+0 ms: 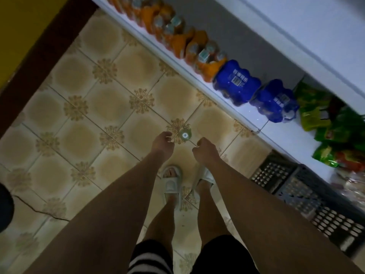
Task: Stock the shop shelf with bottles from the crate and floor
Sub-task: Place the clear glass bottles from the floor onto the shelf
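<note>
**Observer 1:** Head view, left to right. The left hand [162, 142] hangs over the beige patterned floor tiles [94, 99], fingers loosely curled, nothing in them. Just right of it, the small upright clear plastic bottle with a pale cap [184, 135] stands on the floor. Then the right hand [205, 149], also loosely curled and empty.

**Observer 2:** Which relation governs the pickup?

**Observer 1:** The bottle sits between the two hands and slightly ahead of the fingertips, apart from both. Its long axis is vertical, cap toward the camera. I judge the left hand marginally nearer.

**Observer 2:** Destination?

**Observer 1:** The white shop shelf [233, 107], further right, already carrying blue shrink-wrapped bottle packs [237, 84]. The dark perforated plastic crate [292, 182] sits on the floor below it.
</note>
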